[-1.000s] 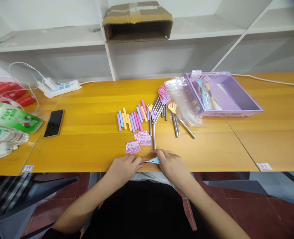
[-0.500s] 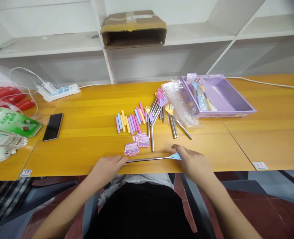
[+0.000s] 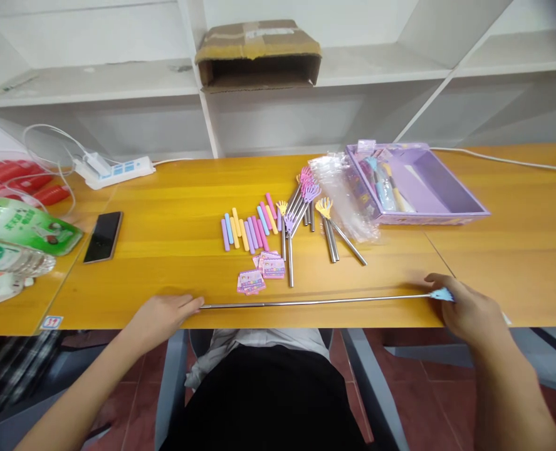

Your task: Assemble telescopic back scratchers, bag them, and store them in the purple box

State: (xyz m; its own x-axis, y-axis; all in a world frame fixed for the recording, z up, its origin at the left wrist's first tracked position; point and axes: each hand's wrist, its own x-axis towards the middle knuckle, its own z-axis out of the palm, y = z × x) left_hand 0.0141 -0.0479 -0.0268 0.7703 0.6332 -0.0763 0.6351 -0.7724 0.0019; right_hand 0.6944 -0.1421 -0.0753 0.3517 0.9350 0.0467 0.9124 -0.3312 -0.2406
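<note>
A telescopic back scratcher (image 3: 325,302) with a light blue claw head stretches across the table's front, its thin metal rod pulled out long. My left hand (image 3: 162,319) is closed on the rod's left end. Round the blue head at the other end, my right hand (image 3: 472,307) is closed too. Beyond the rod lie small pink printed cards (image 3: 252,282) and a row of coloured foam-like tubes (image 3: 244,232). More back scratchers (image 3: 301,200) with pink, purple and yellow heads are heaped beside them. Yellow-headed back scratchers (image 3: 331,232) lie to their right.
Clear plastic sleeves (image 3: 346,194) lie against a purple box tray (image 3: 447,188) holding wrapped back scratchers. On the left are a phone (image 3: 103,237), a power strip (image 3: 118,172), a green package (image 3: 28,222) and a plastic bottle (image 3: 14,258). A cardboard box (image 3: 259,56) sits on the shelf.
My hands have moved apart, the right one far to the right and the left one to the left. The back scratcher's rod has extended to a much greater length between them.
</note>
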